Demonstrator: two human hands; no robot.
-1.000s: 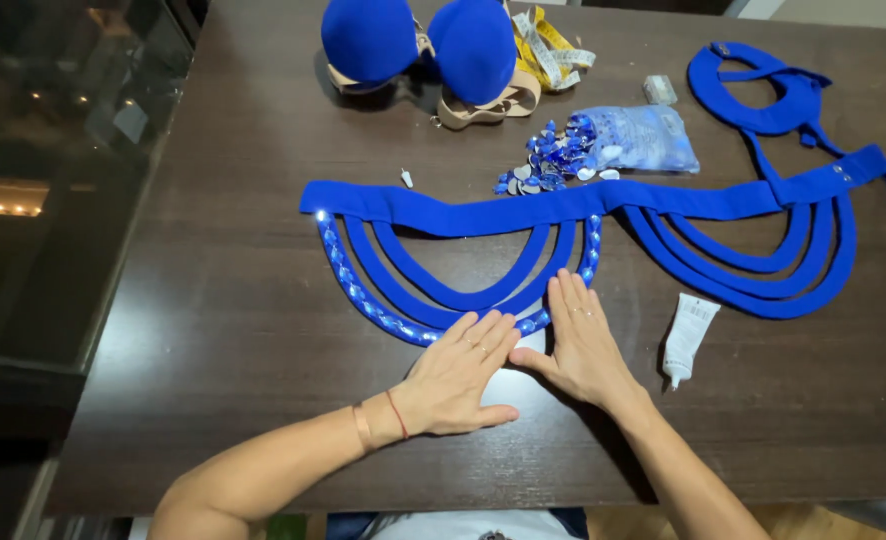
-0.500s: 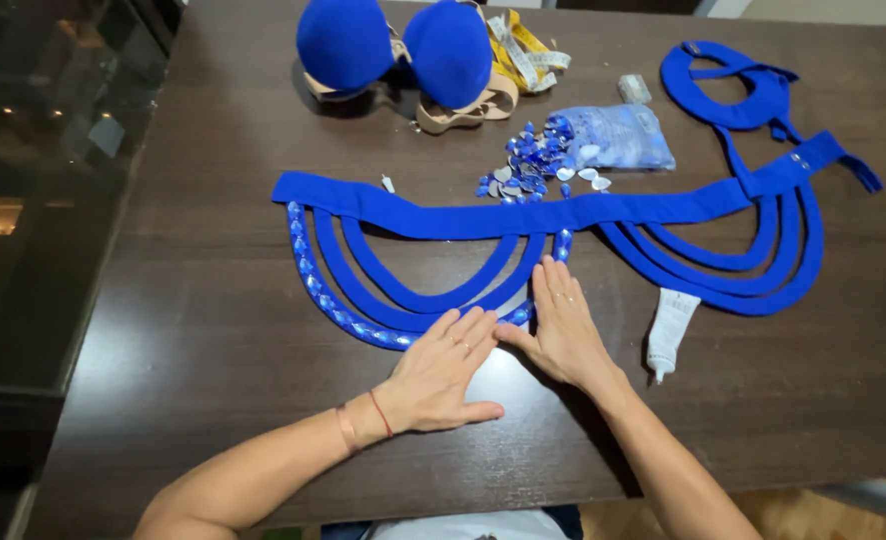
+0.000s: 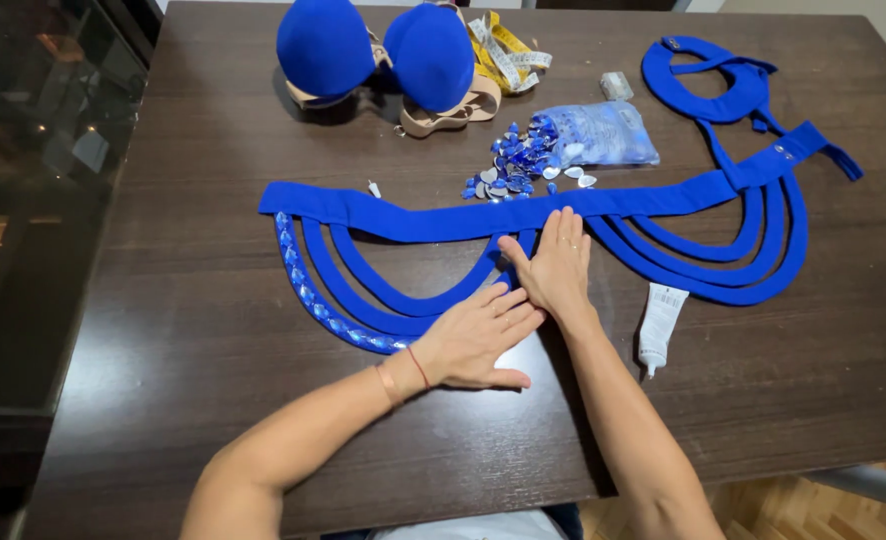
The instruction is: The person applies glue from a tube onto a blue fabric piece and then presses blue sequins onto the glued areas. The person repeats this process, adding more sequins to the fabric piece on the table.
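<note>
A blue fabric belt piece with hanging curved straps lies across the dark wooden table. Its outer left strap carries a row of blue gems. My left hand lies flat, palm down, on the lower ends of the left straps. My right hand lies flat beside it, fingers spread, pressing the straps where they meet at the middle. Neither hand holds anything.
A white glue tube lies right of my right hand. Loose blue gems spill from a clear bag. A blue padded bra, a yellow tape measure and a blue collar piece lie at the back.
My right hand has slid up along the straps toward the band. The left hand stays flat on the strap ends. The camera view has shifted a little.
</note>
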